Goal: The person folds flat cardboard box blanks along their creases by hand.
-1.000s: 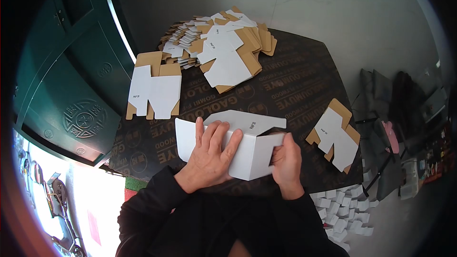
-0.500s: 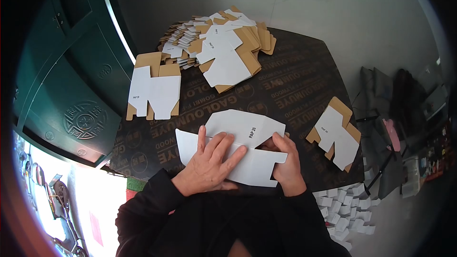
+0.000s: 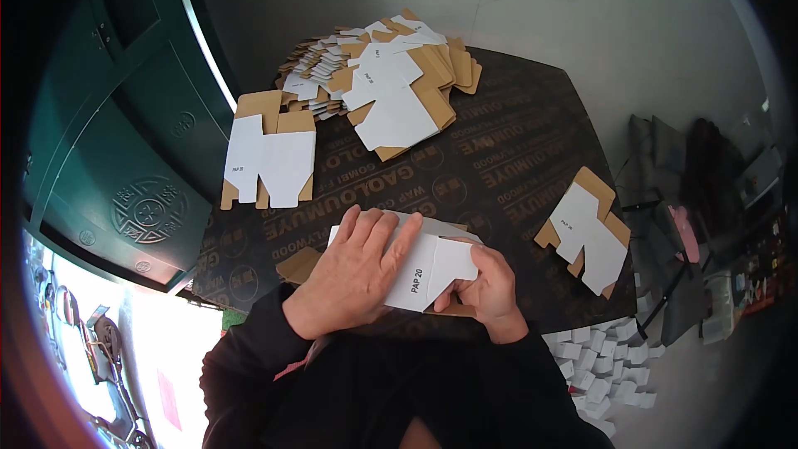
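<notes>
A partly folded white cardboard box [image 3: 421,270] marked "PAP 20" is between my hands, just above the near part of the table. My left hand [image 3: 349,270] wraps over its left side, fingers together across the top; the thumb is hidden. At the right end, my right hand [image 3: 492,287] grips the box by its flap, thumb on top and fingers curled at the open end. Brown inner card shows along the lower right edge. Another brown cardboard flap [image 3: 299,266] sticks out left of my left hand; I cannot tell whether it belongs to this box.
Flat box blanks lie at the table's left [image 3: 270,154] and right [image 3: 586,237]. A heaped pile of blanks [image 3: 391,75] covers the back of the dark table [image 3: 499,175]. Many small white boxes [image 3: 603,366] lie low at the right. A green door [image 3: 125,141] stands left.
The box has turned over and closed from a wide, opened shape into a narrower one. My left hand has shifted slightly left and up, and a brown flap now shows beside it.
</notes>
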A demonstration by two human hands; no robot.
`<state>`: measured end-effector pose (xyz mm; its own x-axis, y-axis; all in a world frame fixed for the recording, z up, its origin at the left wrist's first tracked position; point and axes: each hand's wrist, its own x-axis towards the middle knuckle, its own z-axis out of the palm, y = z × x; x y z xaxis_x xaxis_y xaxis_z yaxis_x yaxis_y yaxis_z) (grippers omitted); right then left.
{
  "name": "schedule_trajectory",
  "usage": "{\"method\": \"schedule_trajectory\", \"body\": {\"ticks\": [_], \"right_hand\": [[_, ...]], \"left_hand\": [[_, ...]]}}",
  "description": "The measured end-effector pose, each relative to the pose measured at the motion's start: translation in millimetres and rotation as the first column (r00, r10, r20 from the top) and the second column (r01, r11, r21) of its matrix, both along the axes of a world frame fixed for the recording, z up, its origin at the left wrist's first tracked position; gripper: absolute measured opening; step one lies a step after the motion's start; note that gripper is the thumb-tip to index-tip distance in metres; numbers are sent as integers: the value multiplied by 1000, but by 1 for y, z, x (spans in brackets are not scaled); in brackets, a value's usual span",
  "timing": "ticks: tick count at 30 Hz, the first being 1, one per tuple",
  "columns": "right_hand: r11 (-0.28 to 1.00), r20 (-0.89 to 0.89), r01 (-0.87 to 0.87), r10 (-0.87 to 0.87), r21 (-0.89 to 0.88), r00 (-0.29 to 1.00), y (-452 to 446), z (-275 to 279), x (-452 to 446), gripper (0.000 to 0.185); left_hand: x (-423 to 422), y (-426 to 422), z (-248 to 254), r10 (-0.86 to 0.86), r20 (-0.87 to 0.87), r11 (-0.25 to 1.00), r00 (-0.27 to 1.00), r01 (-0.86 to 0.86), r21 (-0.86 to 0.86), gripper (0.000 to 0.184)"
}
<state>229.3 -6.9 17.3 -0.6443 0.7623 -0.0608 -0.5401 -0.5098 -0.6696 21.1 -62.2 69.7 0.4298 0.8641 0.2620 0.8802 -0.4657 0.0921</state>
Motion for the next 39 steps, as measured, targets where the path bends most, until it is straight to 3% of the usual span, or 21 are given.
{"method": "schedule_trajectory", "body": {"ticks": [2,12,17,22,26,31,37,39], "right_hand": [[999,-58,-9,6,-53,998,0,-1,0,34],[999,85,43,-43,2,995,3,-5,-2,37],[995,77,-89,86,37,993,9,-12,6,34],[994,181,-112,108,14,978,5,-6,-4,29],[977,503,-20,-92,211,859,1,7,-10,24],[963,285,-104,30,248,958,4,-12,0,17],[920,328,-142,15,366,945,3,-10,2,15],[921,302,-204,101,332,948,7,-18,7,16]], "left_hand": [[0,1,-2,1,4,1000,1000,-1,-13,99],[1,3,-4,3,38,996,999,-6,89,94],[0,3,-5,-13,40,995,999,10,95,90],[2,4,-13,-52,31,990,998,48,130,100],[6,4,-15,-40,13,993,999,38,115,97],[10,5,-9,-72,48,995,996,69,67,90],[15,3,-7,-69,29,995,997,67,74,85],[15,3,-10,-79,19,992,997,77,96,84]]}}
